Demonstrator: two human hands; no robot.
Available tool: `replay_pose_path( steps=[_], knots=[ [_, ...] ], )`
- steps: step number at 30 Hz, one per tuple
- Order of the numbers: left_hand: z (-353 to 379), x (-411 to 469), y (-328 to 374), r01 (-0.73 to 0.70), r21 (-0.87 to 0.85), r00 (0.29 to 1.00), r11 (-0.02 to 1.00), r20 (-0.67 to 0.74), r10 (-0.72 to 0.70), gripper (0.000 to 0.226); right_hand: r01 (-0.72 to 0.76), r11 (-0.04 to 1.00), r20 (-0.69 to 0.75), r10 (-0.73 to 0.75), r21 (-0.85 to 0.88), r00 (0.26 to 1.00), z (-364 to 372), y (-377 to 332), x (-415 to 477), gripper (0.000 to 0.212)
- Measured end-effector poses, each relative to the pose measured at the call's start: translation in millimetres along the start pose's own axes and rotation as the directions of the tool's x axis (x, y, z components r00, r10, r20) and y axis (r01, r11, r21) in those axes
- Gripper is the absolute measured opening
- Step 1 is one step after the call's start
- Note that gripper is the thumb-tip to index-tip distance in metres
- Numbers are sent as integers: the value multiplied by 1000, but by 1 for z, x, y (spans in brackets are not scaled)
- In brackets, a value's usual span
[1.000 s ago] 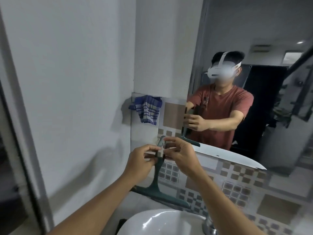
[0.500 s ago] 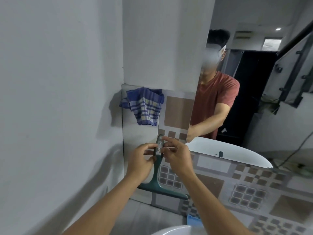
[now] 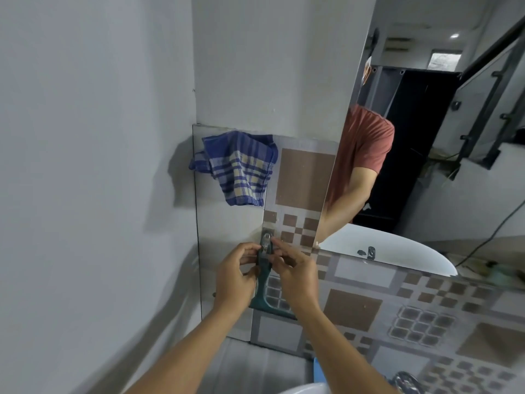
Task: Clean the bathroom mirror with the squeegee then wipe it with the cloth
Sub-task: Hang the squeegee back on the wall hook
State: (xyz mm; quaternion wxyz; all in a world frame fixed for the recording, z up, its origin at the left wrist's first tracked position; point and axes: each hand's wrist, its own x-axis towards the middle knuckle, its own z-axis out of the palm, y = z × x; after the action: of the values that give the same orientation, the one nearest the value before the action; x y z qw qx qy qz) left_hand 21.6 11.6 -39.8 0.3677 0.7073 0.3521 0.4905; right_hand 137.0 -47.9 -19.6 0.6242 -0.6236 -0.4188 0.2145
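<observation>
Overhead, a checked cloth (image 3: 238, 169) drapes the tiled wall (image 3: 305, 180) beside the mirror (image 3: 426, 166).

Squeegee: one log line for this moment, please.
squeegee at wall hook | left hand and right hand pinch handle top | cloth hanging above | mirror untouched

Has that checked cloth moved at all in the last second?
No. The cloth hangs at the same top corner of the tile panel; only the camera has turned.
</observation>
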Motion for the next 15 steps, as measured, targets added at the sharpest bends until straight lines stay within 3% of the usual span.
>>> replay_pose_path(
  steps=[5, 12, 15],
  knots=[
    [4, 2, -15, -107, 105, 994, 989, -19, 110, 44, -15, 1000, -10, 15, -17, 1000, 2, 7, -1, 53],
    [-3, -1, -7, -97, 120, 995, 988, 37, 94, 40, 35, 947, 81, -9, -318, 997, -9, -12, -10, 55],
    [-18, -5, 7, -111, 167, 994, 980, 6, 112, 42, 66, 934, 89, -37, -351, 995, -18, -36, -14, 55]
  ],
)
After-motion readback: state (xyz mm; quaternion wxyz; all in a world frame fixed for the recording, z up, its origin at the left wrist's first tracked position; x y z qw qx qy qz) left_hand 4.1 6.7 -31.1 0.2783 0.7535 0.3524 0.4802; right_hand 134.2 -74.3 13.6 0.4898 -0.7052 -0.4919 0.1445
